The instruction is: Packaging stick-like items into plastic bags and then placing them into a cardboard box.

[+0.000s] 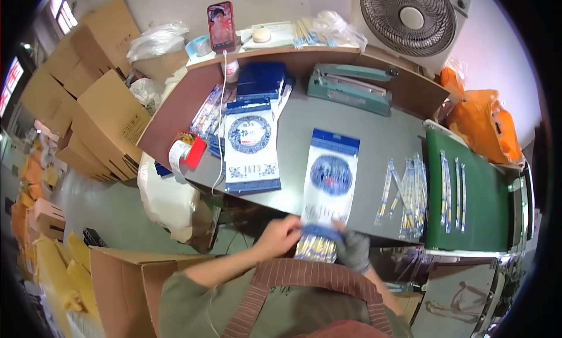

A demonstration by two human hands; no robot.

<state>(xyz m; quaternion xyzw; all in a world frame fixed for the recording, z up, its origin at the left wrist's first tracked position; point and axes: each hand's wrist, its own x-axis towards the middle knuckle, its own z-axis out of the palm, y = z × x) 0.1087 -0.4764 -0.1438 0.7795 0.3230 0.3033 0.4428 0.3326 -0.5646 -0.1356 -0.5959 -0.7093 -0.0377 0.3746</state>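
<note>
A white and blue printed plastic bag [329, 177] lies on the grey table, its lower end hanging over the edge nearest me. A bundle of slim, clear-wrapped sticks [316, 248] with yellow and blue parts shows at that end; how far it sits inside the bag I cannot tell. My left hand [281, 237], bare, pinches the bag's left edge beside the bundle. On the other side my right hand [354, 250], in a grey glove with a bare fingertip showing, grips the bag's right edge. More wrapped sticks [413, 194] lie loose to the right.
A stack of matching bags [252, 144] is at left, near a red tape dispenser [193, 152]. Behind stand a teal bag sealer [350, 87], a phone [222, 26] and a fan [410, 19]. A green board [483, 203] with several sticks adjoins at right. Cardboard boxes [111, 121] crowd the left.
</note>
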